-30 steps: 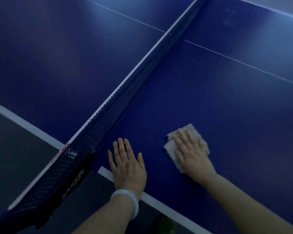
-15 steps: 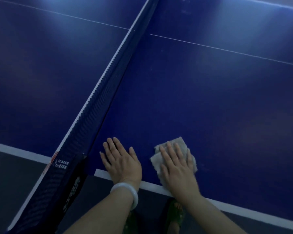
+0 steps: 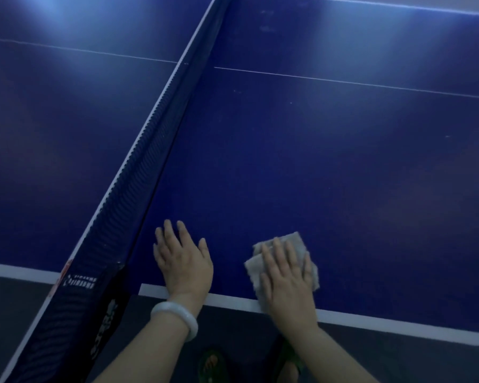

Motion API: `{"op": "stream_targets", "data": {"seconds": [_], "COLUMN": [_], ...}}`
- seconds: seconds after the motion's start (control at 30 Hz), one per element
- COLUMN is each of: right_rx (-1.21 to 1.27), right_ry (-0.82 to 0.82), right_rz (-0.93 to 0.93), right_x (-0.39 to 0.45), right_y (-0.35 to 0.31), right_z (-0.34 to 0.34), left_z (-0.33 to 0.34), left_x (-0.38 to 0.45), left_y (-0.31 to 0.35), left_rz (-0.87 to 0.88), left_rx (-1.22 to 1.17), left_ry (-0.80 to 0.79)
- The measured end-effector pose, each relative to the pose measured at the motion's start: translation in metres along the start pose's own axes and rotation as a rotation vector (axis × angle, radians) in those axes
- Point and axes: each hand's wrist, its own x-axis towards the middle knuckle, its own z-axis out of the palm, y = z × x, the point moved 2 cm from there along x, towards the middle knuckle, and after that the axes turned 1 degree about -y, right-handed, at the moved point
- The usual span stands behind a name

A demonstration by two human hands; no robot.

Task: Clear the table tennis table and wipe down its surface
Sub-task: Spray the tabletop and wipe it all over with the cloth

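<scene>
The right hand (image 3: 286, 275) is the grip here: its fingers lie straight and spread, pressing flat on the folded cloth (image 3: 281, 258) rather than curling round it, so the cloth is pinned to the counter (image 3: 329, 167), not clutched. The cloth sits directly under the grip, its near corner over the white edge line (image 3: 398, 323), its far edge showing just beyond the fingertips. The unwiped blue surface stretches away ahead of the grip and off to its right; the net (image 3: 150, 150) runs diagonally on its left. The left hand (image 3: 181, 258) rests open and flat on the counter, between the grip and the net, holding nothing, a white bangle (image 3: 174, 317) on its wrist. Judged from this, the next stroke likely pushes forward from the edge, and the right hand alone is placed to do it.
</scene>
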Motion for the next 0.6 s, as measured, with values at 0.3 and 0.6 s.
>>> {"op": "stream_targets", "data": {"seconds": [0.3, 0.6], "right_rx": [-0.185, -0.153], "right_ry": [-0.091, -0.03], "right_rz": [0.21, -0.19], "right_x": [-0.029, -0.027], "right_y": [0.165, 0.1], "right_z": [-0.023, -0.012], "left_z": [0.023, 0.055], "left_x": [0.016, -0.004], "left_y": [0.083, 0.1], "left_rz": [0.141, 0.127], "left_rx": [0.001, 0.171], "left_ry": [-0.123, -0.04]}}
